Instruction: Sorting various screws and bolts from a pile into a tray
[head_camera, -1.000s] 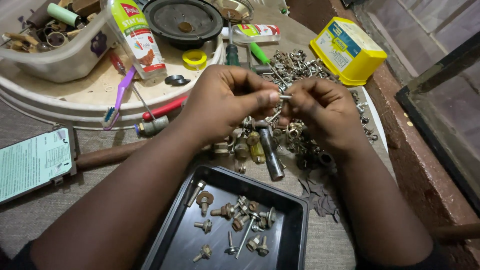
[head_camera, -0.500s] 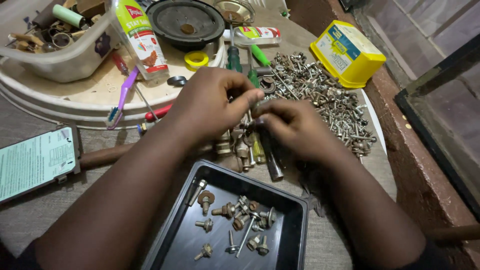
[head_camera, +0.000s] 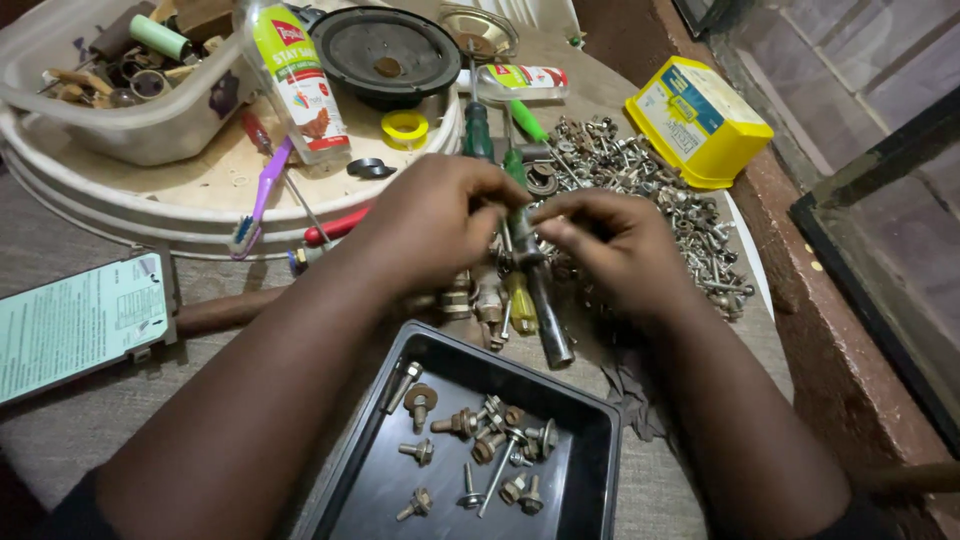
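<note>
A: Hands?

B: Left hand (head_camera: 440, 215) and right hand (head_camera: 610, 240) meet just beyond the far edge of the black tray (head_camera: 590, 420). Both curled, fingertips pinched toward each other over a small metal piece (head_camera: 520, 222) between them. Too small to tell whether it's a bolt or a nut, and can't tell which hand actually has the grip.

A: Tray contents?

B: Rusty bolts with washers (head_camera: 480, 450), loose, scattered on the tray floor, about a dozen.

A: Around the tray?

B: Just past its far edge, under the hands, a metal socket driver (head_camera: 545, 320) and a yellow-handled screwdriver (head_camera: 520, 300) lying flat. Beyond the tray and to the right, a big pile of loose screws and nuts (head_camera: 670, 190) on a white plate. Further out from that, a yellow box (head_camera: 700, 120).

A: Left of the tray?

B: Paper sheet on a clipboard (head_camera: 75, 320), well apart. Far side, left: a round white platter (head_camera: 130, 215) with a clear plastic tub of odds (head_camera: 120, 70), a glue bottle (head_camera: 300, 80), a purple toothbrush (head_camera: 255, 195), a yellow tape roll (head_camera: 405, 128), and a black speaker cone (head_camera: 385, 45).
</note>
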